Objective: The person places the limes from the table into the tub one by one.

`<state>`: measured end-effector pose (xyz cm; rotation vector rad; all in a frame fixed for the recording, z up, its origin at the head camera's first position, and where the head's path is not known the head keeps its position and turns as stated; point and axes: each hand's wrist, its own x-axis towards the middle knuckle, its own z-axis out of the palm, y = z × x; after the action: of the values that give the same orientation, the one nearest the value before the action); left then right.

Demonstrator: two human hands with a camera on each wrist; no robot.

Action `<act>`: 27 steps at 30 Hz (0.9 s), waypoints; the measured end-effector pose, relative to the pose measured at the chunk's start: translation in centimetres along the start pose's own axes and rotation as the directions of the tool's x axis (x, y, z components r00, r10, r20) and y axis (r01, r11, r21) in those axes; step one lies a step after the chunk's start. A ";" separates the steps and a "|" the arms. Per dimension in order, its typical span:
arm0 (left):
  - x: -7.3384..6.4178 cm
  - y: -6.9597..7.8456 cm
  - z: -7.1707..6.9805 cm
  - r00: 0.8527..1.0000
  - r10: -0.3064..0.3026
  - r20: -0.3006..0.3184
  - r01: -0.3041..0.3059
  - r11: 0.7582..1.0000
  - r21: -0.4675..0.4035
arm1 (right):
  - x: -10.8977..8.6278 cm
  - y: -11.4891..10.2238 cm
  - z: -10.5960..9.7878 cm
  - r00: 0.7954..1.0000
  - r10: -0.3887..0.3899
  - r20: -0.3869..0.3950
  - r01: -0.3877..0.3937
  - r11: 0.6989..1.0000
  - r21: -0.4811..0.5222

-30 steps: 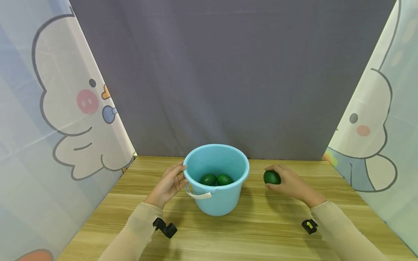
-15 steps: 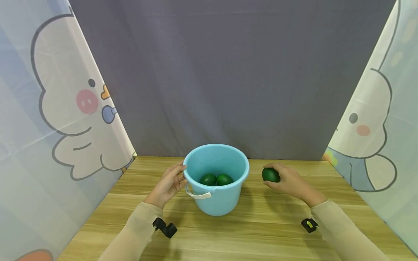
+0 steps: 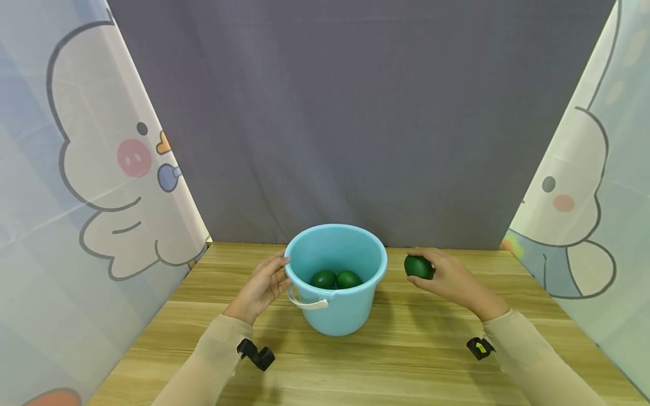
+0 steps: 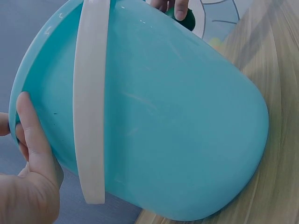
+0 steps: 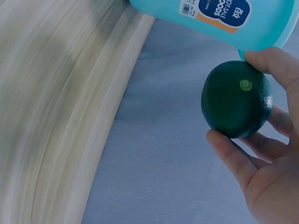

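Observation:
A light-blue bucket [image 3: 336,307] stands upright on the table, its white handle [image 3: 310,305] hanging down at the front left. Inside it, two dark green limes [image 3: 323,279] lie side by side. My left hand [image 3: 261,287] pinches the bucket's left rim; in the left wrist view the thumb and fingers [image 4: 35,126] are on either side of that rim. To the right of the bucket, my right hand [image 3: 447,279] holds another lime [image 5: 236,100] above the table, between thumb and fingertips. Its pale stem end faces the right wrist camera.
The wooden table [image 3: 325,372] ends at a grey cloth backdrop [image 3: 335,124]. Cartoon-printed curtains [image 3: 101,169] flank it on both sides. A printed label [image 5: 224,11] is on the bucket's side, and each wrist wears a black mount [image 3: 256,354].
My right hand has risen slightly and shifted a little left with the lime. The left hand and the bucket have kept their places.

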<state>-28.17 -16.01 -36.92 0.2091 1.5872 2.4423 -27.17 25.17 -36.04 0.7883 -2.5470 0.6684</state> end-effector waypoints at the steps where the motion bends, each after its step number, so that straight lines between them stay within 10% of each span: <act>1: 0.0 0.0 0.0 1.000 0.000 0.000 0.000 1.000 0.000 | 0.0 0.0 0.0 1.000 -0.003 -0.003 0.003 1.000 0.000; 27: -0.2 0.2 0.0 1.000 -0.002 0.012 0.002 1.000 -0.005 | 1.0 -1.3 -1.1 0.997 -0.065 -0.051 0.066 0.998 0.007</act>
<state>-28.02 -16.08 -36.76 0.2215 1.5748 2.4392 -26.93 24.43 -34.21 0.8433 -2.4630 0.6702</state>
